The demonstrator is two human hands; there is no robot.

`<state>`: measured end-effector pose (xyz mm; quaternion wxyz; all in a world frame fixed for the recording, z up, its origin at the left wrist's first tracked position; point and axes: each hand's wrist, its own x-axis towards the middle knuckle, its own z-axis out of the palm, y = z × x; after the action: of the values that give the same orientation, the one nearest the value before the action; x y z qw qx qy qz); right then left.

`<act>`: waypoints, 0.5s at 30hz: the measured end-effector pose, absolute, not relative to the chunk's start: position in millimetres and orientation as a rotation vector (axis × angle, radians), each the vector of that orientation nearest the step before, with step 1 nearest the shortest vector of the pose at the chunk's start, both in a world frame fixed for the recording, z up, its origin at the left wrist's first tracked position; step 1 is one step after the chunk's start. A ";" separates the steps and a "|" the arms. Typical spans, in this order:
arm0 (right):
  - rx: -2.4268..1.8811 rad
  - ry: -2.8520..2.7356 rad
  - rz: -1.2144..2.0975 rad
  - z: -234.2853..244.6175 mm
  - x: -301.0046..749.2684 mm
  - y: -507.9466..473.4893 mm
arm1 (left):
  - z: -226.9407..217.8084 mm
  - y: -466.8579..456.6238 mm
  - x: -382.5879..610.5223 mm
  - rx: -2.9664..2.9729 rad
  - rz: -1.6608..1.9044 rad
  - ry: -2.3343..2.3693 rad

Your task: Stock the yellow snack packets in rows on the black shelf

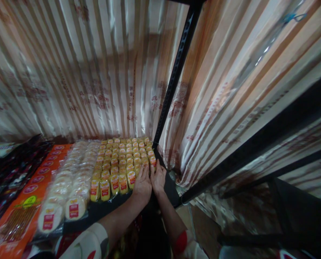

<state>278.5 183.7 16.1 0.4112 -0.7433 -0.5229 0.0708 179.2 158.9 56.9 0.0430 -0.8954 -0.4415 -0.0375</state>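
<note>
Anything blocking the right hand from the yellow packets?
Nothing visible: the right hand is at the right end of the yellow packets, left hand beside it. The black post rises by their far corner, not between.

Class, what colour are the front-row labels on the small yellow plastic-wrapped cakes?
The printed labels are mainly red, best seen in the head view.

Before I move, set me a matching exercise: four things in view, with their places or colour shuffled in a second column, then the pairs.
1. Orange packs
2. White packs
3. Yellow packs
4. Post

A. Nearest the left hand and right hand
B. Black
C. Between orange and yellow
D. Between white and the dark packs

Pairs: 1-D, 2-C, 3-A, 4-B
</note>
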 end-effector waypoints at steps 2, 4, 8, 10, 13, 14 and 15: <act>-1.848 -1.316 0.159 14.8 278.9 183.5 | 57.8 157.7 179.4 -2.751 -0.145 -1.338; -1.830 -1.345 0.170 13.9 279.5 183.3 | 57.1 156.6 179.7 -2.748 -0.169 -1.335; -1.823 -1.393 0.209 13.2 280.8 182.2 | 58.6 152.9 179.2 -2.721 -0.135 -1.320; -1.833 -1.389 0.195 12.4 281.5 181.3 | 62.5 149.7 178.2 -2.713 -0.117 -1.307; -1.856 -1.370 0.161 10.2 282.6 179.0 | 69.4 142.6 176.0 -2.730 -0.125 -1.289; -1.865 -1.364 0.152 9.5 283.0 177.8 | 71.3 139.7 175.1 -2.736 -0.133 -1.286; -1.874 -1.359 0.143 9.0 283.4 176.5 | 73.0 136.4 174.2 -2.742 -0.140 -1.286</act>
<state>283.4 176.5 9.0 0.3999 -0.7406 -0.5370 0.0563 174.2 136.4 73.0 0.0550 -0.9030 -0.4236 -0.0460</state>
